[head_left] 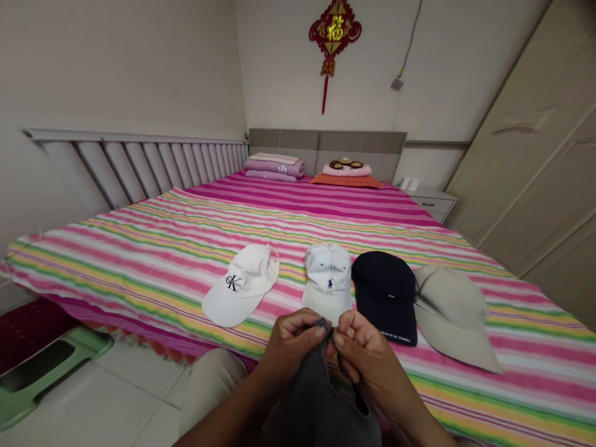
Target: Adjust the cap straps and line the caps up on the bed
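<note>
A dark grey cap (316,403) is held low in front of me over my lap. My left hand (291,344) and my right hand (363,354) both pinch its small strap end at the top, fingers closed on it. Just beyond my hands, a row of caps lies on the striped bed (139,248): a white cap with black letters (242,282), a pale cap with a small blue logo (328,279), a navy cap (386,295) and a beige cap (454,313).
Folded pink bedding (274,167) and a pillow stack (347,174) lie by the headboard. A nightstand (433,202) and a wardrobe (535,161) stand on the right. A green stool (41,379) sits on the tiled floor at left.
</note>
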The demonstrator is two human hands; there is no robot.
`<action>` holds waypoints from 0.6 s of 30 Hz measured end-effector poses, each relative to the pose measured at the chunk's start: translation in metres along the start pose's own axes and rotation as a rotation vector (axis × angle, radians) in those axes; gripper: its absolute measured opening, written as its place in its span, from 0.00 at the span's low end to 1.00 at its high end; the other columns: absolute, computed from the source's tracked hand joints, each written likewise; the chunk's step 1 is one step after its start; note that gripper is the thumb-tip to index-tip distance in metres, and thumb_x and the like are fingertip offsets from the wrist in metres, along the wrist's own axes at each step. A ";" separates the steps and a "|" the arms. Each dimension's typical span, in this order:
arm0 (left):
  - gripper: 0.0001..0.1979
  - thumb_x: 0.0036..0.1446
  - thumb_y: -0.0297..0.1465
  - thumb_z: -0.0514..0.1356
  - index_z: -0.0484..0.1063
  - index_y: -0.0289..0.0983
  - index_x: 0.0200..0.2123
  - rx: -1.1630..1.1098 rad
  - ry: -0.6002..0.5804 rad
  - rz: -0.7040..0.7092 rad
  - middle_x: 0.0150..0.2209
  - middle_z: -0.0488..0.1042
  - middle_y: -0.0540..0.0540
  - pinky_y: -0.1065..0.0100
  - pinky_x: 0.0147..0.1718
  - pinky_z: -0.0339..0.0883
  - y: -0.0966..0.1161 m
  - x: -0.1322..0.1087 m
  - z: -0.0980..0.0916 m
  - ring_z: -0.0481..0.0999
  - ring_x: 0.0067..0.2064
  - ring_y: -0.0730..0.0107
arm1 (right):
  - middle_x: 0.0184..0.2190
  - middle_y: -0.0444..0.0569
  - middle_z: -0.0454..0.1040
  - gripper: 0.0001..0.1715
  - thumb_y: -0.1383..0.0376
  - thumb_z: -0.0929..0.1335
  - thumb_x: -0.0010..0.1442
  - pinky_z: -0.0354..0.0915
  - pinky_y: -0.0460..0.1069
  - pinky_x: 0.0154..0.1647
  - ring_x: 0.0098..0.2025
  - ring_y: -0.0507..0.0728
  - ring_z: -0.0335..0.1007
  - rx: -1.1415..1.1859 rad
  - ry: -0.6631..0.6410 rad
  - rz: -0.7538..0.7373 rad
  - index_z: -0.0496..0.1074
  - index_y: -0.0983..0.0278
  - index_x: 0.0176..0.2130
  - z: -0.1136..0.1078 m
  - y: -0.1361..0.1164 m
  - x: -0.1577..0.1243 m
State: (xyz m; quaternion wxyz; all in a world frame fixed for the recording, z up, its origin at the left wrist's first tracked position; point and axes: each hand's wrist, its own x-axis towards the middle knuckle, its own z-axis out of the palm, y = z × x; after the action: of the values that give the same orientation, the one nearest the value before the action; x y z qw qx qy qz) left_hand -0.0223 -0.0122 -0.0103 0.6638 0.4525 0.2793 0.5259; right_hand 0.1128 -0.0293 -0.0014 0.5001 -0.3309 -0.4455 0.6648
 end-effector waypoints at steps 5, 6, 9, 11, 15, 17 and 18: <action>0.06 0.45 0.32 0.62 0.73 0.33 0.26 -0.054 0.126 -0.069 0.21 0.72 0.50 0.72 0.21 0.62 -0.003 -0.001 0.001 0.69 0.20 0.75 | 0.18 0.39 0.65 0.16 0.54 0.64 0.54 0.50 0.42 0.18 0.16 0.46 0.56 -0.119 0.036 0.107 0.60 0.64 0.30 -0.002 0.000 -0.002; 0.07 0.45 0.32 0.62 0.72 0.33 0.27 -0.060 0.151 -0.081 0.21 0.72 0.49 0.72 0.21 0.62 -0.003 0.000 0.001 0.69 0.20 0.75 | 0.18 0.39 0.64 0.16 0.54 0.65 0.53 0.51 0.43 0.18 0.17 0.46 0.57 -0.149 0.045 0.116 0.60 0.64 0.30 -0.003 0.001 -0.003; 0.08 0.44 0.32 0.63 0.72 0.33 0.26 -0.062 0.203 -0.090 0.23 0.74 0.48 0.72 0.23 0.63 -0.003 0.002 0.004 0.70 0.22 0.74 | 0.18 0.37 0.61 0.15 0.56 0.66 0.51 0.50 0.43 0.17 0.16 0.46 0.54 -0.235 0.065 0.074 0.61 0.63 0.33 -0.006 0.005 -0.002; 0.07 0.43 0.31 0.63 0.71 0.33 0.25 -0.070 0.221 -0.076 0.25 0.75 0.48 0.72 0.25 0.64 -0.004 0.003 0.006 0.71 0.25 0.74 | 0.19 0.37 0.59 0.15 0.59 0.68 0.49 0.50 0.43 0.17 0.18 0.47 0.54 -0.322 0.109 -0.028 0.61 0.62 0.35 -0.007 0.009 -0.002; 0.05 0.41 0.28 0.64 0.71 0.34 0.23 -0.103 0.137 -0.018 0.32 0.75 0.47 0.68 0.33 0.66 -0.008 0.005 0.007 0.72 0.31 0.72 | 0.22 0.40 0.63 0.17 0.63 0.69 0.48 0.56 0.45 0.22 0.23 0.51 0.59 -0.574 0.216 -0.227 0.63 0.60 0.39 -0.009 0.012 -0.002; 0.04 0.40 0.27 0.64 0.72 0.34 0.22 -0.112 0.088 -0.001 0.36 0.73 0.47 0.66 0.36 0.65 -0.009 0.005 0.005 0.72 0.34 0.70 | 0.24 0.43 0.67 0.16 0.63 0.69 0.48 0.58 0.47 0.25 0.25 0.53 0.62 -0.654 0.224 -0.263 0.66 0.59 0.39 -0.008 0.011 -0.003; 0.04 0.40 0.27 0.64 0.72 0.34 0.22 -0.121 0.072 -0.005 0.37 0.72 0.47 0.65 0.37 0.65 -0.010 0.004 0.004 0.72 0.35 0.69 | 0.24 0.44 0.68 0.15 0.63 0.69 0.48 0.58 0.47 0.26 0.26 0.54 0.63 -0.688 0.218 -0.279 0.67 0.59 0.38 -0.008 0.010 -0.004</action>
State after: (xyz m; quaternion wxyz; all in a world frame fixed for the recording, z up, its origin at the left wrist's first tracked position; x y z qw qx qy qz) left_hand -0.0130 -0.0099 -0.0166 0.6808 0.3918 0.2719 0.5559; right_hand 0.1170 -0.0318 -0.0138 0.4900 -0.4844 -0.6272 0.3631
